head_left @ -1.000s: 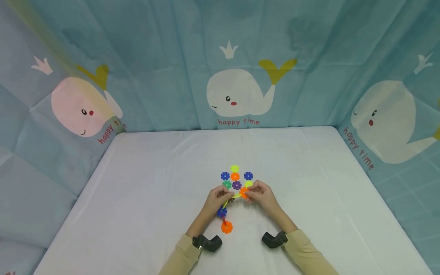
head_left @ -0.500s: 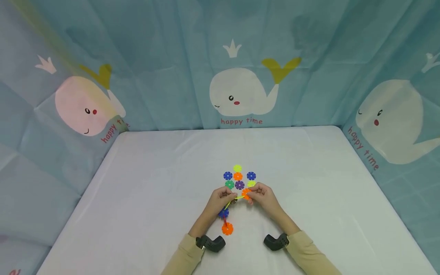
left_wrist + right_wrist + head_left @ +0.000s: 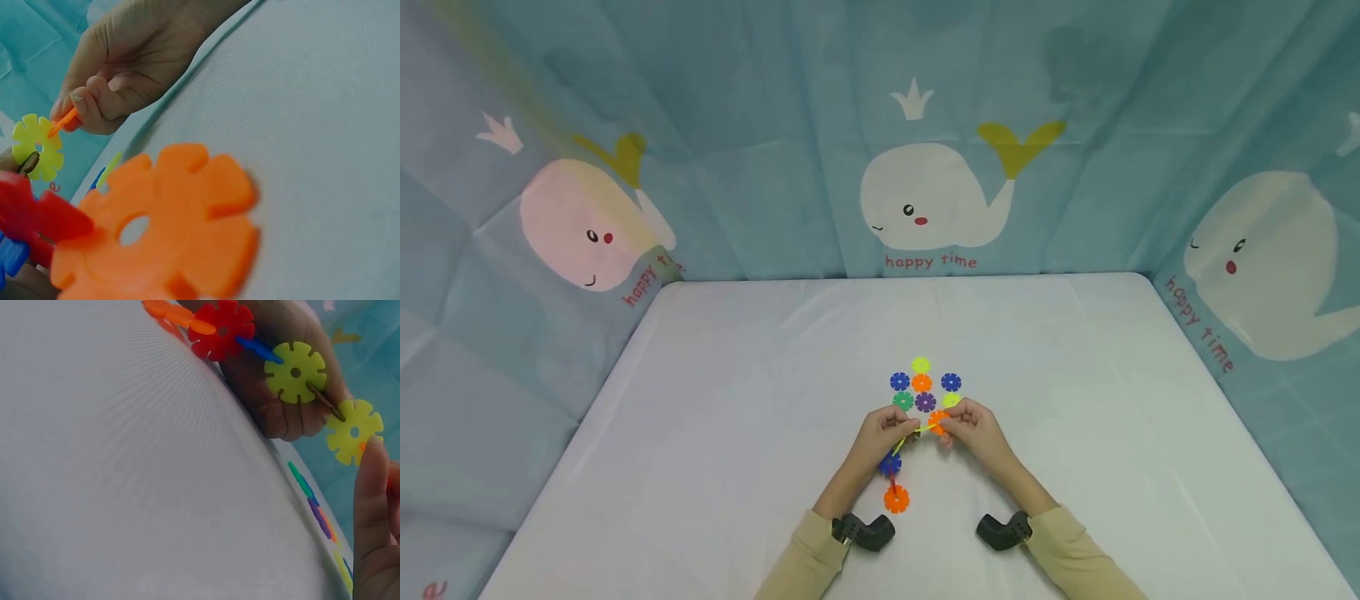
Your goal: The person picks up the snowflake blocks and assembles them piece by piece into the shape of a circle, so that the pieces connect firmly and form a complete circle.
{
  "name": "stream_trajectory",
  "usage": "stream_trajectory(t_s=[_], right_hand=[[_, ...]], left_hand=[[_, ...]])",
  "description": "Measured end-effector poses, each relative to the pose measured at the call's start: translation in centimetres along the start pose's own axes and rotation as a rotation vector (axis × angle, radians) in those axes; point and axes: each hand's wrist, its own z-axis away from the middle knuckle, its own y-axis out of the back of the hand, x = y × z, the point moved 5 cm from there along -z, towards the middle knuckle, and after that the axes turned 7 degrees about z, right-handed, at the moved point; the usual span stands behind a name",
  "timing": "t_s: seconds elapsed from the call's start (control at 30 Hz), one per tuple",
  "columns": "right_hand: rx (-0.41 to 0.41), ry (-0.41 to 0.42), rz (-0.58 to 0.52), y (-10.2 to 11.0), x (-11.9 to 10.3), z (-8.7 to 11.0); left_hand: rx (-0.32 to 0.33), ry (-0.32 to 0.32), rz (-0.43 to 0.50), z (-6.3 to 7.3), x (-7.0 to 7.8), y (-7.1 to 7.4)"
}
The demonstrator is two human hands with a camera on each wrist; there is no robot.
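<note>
A chain of slotted plastic snowflake discs hangs between the two hands. My left hand (image 3: 883, 429) pinches the chain near its brown disc (image 3: 325, 402), which joins two yellow discs, a nearer one (image 3: 295, 372) and a farther one (image 3: 353, 428). My right hand (image 3: 976, 427) pinches an orange disc (image 3: 937, 422) whose edge meets the farther yellow disc's slots; how deep it sits is hard to tell. Below the left hand trail a blue disc (image 3: 890, 464), a red disc (image 3: 222, 330) and an end orange disc (image 3: 897, 499).
Just beyond the hands, several loose discs lie flat on the white table (image 3: 737, 400), among them a green disc (image 3: 903, 402), a purple disc (image 3: 925, 402) and a blue disc (image 3: 951, 382). A whale-print curtain (image 3: 760, 192) surrounds the far and side edges.
The head view has shifted slightly, so everything sits a little farther right. Both hands keep their grip on the chain and the orange disc, with barely any movement.
</note>
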Motion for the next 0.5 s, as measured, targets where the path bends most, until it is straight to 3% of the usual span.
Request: stream_trajectory(t_s=[0.3,0.5], right_hand=[[-0.047,0.092,-0.026,0.0,-0.4,-0.2],[-0.062,0.058,0.0,-0.3,-1.1,-0.5]], left_hand=[[-0.016,0.034,0.003,-0.4,-0.3,0.0],[-0.05,0.062,0.044,-1.3,-2.6,1.0]])
